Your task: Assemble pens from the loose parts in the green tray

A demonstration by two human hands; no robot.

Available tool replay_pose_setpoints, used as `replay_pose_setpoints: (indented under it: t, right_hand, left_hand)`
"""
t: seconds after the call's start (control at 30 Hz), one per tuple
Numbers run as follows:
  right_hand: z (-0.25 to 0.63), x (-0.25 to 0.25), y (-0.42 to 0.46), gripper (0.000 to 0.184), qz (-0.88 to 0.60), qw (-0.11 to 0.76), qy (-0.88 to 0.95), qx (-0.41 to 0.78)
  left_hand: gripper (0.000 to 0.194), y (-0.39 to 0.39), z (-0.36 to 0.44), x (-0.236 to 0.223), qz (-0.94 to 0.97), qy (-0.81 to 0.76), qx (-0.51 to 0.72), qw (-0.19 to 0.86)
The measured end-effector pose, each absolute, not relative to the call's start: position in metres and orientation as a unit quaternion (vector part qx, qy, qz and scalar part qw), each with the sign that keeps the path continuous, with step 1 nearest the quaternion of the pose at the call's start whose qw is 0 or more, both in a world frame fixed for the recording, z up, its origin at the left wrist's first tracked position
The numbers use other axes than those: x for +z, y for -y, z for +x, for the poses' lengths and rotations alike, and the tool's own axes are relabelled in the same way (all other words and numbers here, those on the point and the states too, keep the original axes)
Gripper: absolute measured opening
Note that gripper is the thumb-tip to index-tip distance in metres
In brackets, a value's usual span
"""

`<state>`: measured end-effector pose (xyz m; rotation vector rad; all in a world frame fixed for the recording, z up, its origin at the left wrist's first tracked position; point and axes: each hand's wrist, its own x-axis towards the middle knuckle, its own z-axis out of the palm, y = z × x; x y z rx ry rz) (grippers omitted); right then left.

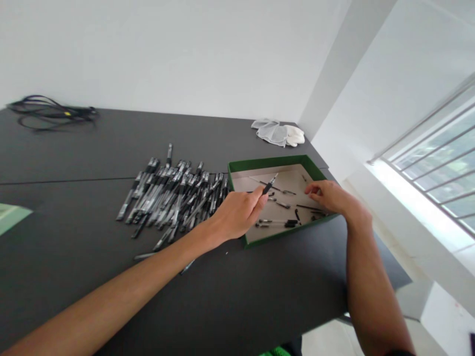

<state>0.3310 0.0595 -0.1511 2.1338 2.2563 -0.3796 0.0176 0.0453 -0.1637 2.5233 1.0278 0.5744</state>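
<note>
My left hand (241, 210) is closed around a pen (268, 186) with a black grip, its bare tip pointing up and right over the shallow green-rimmed box (274, 162). On the right side of that box is my right hand (326, 196). Its fingers are loosely bent and a little apart, and nothing shows between them. Inside the box lie several loose pen parts, among them a clear pen (276, 222) with a black end and a thin refill (308, 207). Left of the box spreads a large pile of clear and black pens (166, 193), partly behind my left forearm.
A coiled black cable (55, 112) rests at the back left of the dark table (92, 148). White gloves (278, 132) lie near the wall behind the box. A pale green item (13, 216) is at the left edge. A barred window (441, 173) is on the right.
</note>
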Motion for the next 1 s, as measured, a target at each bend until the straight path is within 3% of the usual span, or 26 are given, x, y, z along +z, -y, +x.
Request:
replay_pose_setpoints:
  t: [0.13,0.43,0.63,0.83,1.0]
  right_hand:
    - [0.340,-0.151,-0.053,0.016,0.695,0.061,-0.688,-0.200]
    - [0.328,-0.152,-0.056,0.014,0.725,0.164,-0.644,-0.180]
    - [0.316,-0.160,-0.064,0.014,0.704,0.186,-0.660,-0.183]
    - [0.303,-0.165,-0.058,0.018,0.631,0.090,-0.741,-0.212]
    - [0.302,-0.166,-0.053,0.015,0.628,0.085,-0.731,-0.252]
  left_hand:
    - [0.045,-0.046,0.017,-0.165,0.893,-0.356,0.212,0.178]
    - [0.045,-0.048,0.017,-0.166,0.891,-0.356,0.208,0.190]
    - [0.046,-0.048,0.017,-0.167,0.891,-0.357,0.206,0.188]
    - [0.044,-0.048,0.016,-0.166,0.895,-0.355,0.199,0.184]
    - [0.043,-0.049,0.016,-0.167,0.896,-0.351,0.204,0.179]
